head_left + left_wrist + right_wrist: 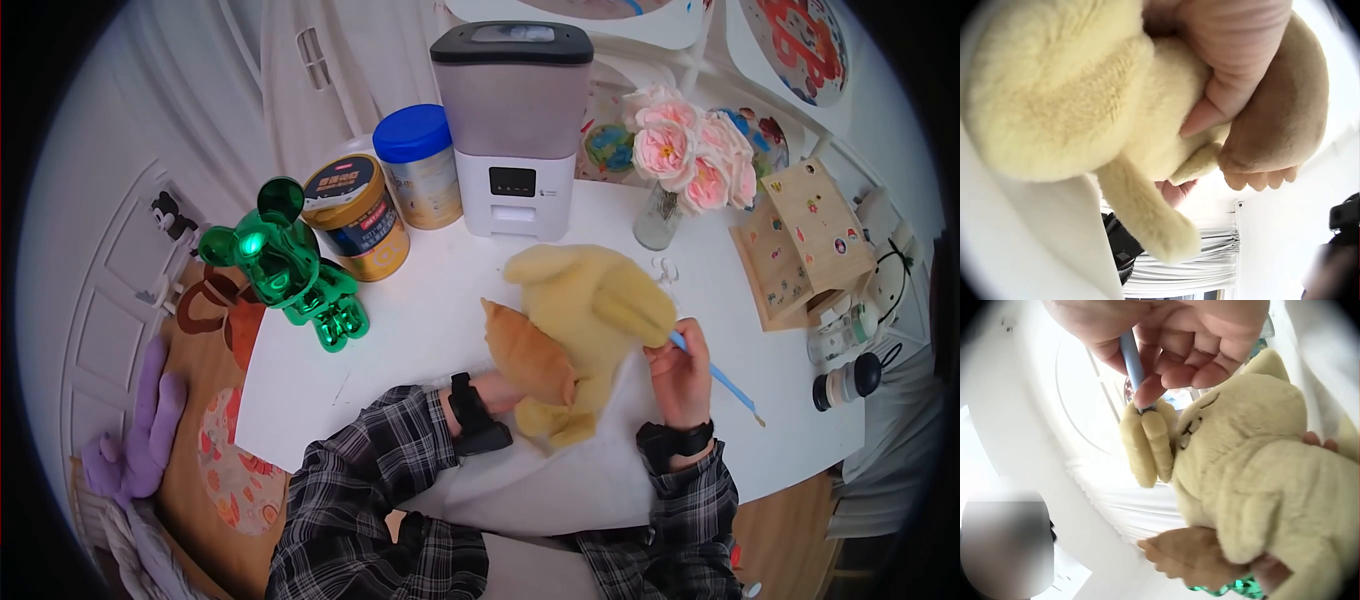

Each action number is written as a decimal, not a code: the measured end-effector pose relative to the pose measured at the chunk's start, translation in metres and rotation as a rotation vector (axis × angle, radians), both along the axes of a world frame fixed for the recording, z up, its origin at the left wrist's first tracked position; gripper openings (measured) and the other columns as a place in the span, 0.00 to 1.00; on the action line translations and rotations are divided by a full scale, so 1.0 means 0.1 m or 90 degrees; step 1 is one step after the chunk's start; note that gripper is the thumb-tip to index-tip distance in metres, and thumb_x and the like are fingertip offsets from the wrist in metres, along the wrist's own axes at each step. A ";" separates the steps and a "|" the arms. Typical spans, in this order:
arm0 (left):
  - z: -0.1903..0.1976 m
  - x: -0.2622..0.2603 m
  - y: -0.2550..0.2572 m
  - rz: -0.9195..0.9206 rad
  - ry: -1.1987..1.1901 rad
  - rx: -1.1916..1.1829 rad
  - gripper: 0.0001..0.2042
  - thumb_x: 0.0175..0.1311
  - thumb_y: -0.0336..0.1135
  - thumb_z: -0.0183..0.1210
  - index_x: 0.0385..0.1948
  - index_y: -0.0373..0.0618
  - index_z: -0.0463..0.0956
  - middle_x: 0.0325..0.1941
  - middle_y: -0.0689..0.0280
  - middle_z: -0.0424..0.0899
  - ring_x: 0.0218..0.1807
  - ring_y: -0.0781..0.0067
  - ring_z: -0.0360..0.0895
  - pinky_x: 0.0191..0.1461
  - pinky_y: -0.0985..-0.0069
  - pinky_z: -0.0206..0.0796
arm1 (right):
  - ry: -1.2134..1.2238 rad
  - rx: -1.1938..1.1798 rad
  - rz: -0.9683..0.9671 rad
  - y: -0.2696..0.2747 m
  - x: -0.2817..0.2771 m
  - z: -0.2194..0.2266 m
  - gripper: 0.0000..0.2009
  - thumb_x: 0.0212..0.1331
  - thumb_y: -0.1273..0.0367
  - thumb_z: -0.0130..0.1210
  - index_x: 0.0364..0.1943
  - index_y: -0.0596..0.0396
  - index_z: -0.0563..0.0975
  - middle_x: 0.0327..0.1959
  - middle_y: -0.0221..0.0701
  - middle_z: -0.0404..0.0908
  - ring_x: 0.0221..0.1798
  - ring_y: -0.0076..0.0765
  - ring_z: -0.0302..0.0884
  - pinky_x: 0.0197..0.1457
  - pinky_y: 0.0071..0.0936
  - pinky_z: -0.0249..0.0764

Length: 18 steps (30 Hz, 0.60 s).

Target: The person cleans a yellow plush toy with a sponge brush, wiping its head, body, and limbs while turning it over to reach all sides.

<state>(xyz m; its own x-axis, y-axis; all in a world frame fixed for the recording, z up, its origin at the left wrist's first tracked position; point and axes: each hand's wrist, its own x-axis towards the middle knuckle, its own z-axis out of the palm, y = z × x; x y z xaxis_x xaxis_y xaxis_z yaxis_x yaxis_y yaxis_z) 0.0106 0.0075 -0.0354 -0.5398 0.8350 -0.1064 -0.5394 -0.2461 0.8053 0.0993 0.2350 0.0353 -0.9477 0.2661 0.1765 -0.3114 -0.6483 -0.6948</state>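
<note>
My left hand (495, 388) grips a pale yellow plush toy (565, 300) above the white table. Beside its body a brown piece with a scalloped edge (530, 355) sticks out over that hand. In the left wrist view, the thumb presses into the fur next to this brown piece. My right hand (682, 375) pinches a slim blue stick (735, 390) at the plush's right side, its brownish tip pointing down and right. In the right wrist view, the stick's other end meets two soft yellow lobes (1147, 450) in front of the plush's stitched face.
A shiny green bear figure (285, 265) and two cans, one with a blue lid (412, 135), stand at left. Behind is a tall dispenser (515, 130). Roses in a glass vase (657, 220), a wooden house (820, 240) and small bottles (845, 380) stand at right.
</note>
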 end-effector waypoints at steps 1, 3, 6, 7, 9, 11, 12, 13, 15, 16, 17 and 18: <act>-0.01 0.01 0.00 0.004 -0.001 -0.006 0.26 0.60 0.31 0.61 0.60 0.46 0.64 0.57 0.66 0.73 0.57 0.69 0.71 0.62 0.69 0.63 | -0.018 0.014 0.012 -0.04 0.00 0.00 0.10 0.65 0.66 0.45 0.36 0.60 0.72 0.26 0.34 0.76 0.34 0.30 0.72 0.47 0.28 0.66; -0.06 0.00 -0.01 0.002 -0.003 -0.013 0.26 0.60 0.31 0.61 0.60 0.46 0.64 0.57 0.66 0.73 0.57 0.69 0.71 0.62 0.69 0.63 | -0.018 0.034 0.077 -0.02 0.04 -0.01 0.10 0.63 0.67 0.46 0.34 0.60 0.73 0.25 0.34 0.76 0.32 0.30 0.71 0.46 0.27 0.66; -0.14 -0.01 -0.06 -0.020 -0.006 0.001 0.21 0.64 0.34 0.57 0.59 0.47 0.65 0.57 0.67 0.73 0.57 0.73 0.71 0.62 0.72 0.64 | -0.005 0.056 0.125 0.07 0.06 -0.01 0.09 0.60 0.67 0.48 0.32 0.59 0.74 0.23 0.31 0.74 0.30 0.27 0.70 0.44 0.26 0.66; -0.09 -0.01 -0.07 -0.035 -0.008 0.013 0.19 0.67 0.35 0.55 0.58 0.47 0.65 0.57 0.68 0.73 0.58 0.76 0.70 0.62 0.74 0.64 | 0.014 0.013 0.117 0.11 0.06 -0.04 0.09 0.60 0.67 0.48 0.33 0.59 0.74 0.23 0.30 0.74 0.30 0.27 0.69 0.43 0.26 0.66; 0.01 0.03 -0.05 -0.008 -0.009 0.028 0.26 0.64 0.35 0.58 0.62 0.46 0.61 0.63 0.65 0.68 0.62 0.70 0.67 0.65 0.70 0.62 | 0.040 -0.083 0.093 0.15 0.06 -0.03 0.09 0.61 0.66 0.48 0.34 0.58 0.73 0.23 0.28 0.74 0.31 0.26 0.69 0.43 0.26 0.66; 0.13 0.06 -0.06 0.001 -0.013 0.018 0.29 0.63 0.36 0.59 0.64 0.46 0.58 0.66 0.63 0.65 0.65 0.66 0.65 0.67 0.67 0.60 | 0.055 -0.188 0.062 0.13 0.00 0.02 0.09 0.61 0.66 0.48 0.34 0.57 0.73 0.23 0.27 0.73 0.31 0.26 0.68 0.43 0.26 0.65; 0.15 0.07 -0.08 -0.006 -0.016 -0.001 0.28 0.63 0.36 0.59 0.65 0.45 0.58 0.66 0.62 0.65 0.65 0.66 0.65 0.67 0.67 0.60 | 0.019 -0.140 0.049 0.10 -0.01 0.02 0.08 0.62 0.66 0.48 0.34 0.57 0.73 0.23 0.26 0.72 0.31 0.26 0.67 0.43 0.26 0.65; 0.17 0.07 -0.09 -0.013 -0.018 -0.021 0.28 0.64 0.36 0.58 0.65 0.45 0.58 0.67 0.62 0.64 0.65 0.66 0.64 0.68 0.66 0.59 | -0.017 -0.092 0.036 0.06 -0.02 0.01 0.08 0.62 0.65 0.47 0.34 0.56 0.72 0.22 0.26 0.71 0.31 0.26 0.67 0.43 0.26 0.65; 0.04 0.05 -0.11 -0.006 -0.011 0.002 0.28 0.64 0.36 0.58 0.65 0.45 0.58 0.66 0.62 0.65 0.65 0.66 0.65 0.67 0.67 0.60 | -0.016 -0.059 0.077 0.05 -0.02 -0.03 0.09 0.62 0.65 0.47 0.33 0.57 0.72 0.23 0.26 0.70 0.31 0.27 0.65 0.43 0.26 0.64; 0.02 0.04 -0.10 -0.003 -0.007 0.014 0.28 0.64 0.36 0.58 0.65 0.45 0.58 0.66 0.62 0.65 0.65 0.66 0.65 0.67 0.67 0.60 | -0.004 -0.007 0.111 0.09 -0.02 -0.07 0.09 0.62 0.65 0.47 0.33 0.57 0.72 0.23 0.27 0.70 0.31 0.27 0.65 0.43 0.26 0.64; 0.01 0.04 -0.07 0.009 -0.036 0.020 0.25 0.63 0.35 0.59 0.62 0.47 0.61 0.62 0.64 0.68 0.62 0.69 0.67 0.64 0.68 0.62 | 0.009 0.045 0.145 0.16 -0.01 -0.10 0.09 0.62 0.65 0.47 0.33 0.57 0.72 0.23 0.27 0.70 0.31 0.27 0.65 0.42 0.26 0.64; 0.01 0.05 -0.04 0.023 -0.065 0.025 0.22 0.63 0.34 0.60 0.58 0.48 0.64 0.58 0.66 0.71 0.58 0.71 0.70 0.61 0.70 0.65 | 0.022 0.098 0.181 0.19 0.00 -0.12 0.09 0.62 0.65 0.47 0.33 0.58 0.72 0.24 0.28 0.70 0.31 0.27 0.64 0.42 0.25 0.64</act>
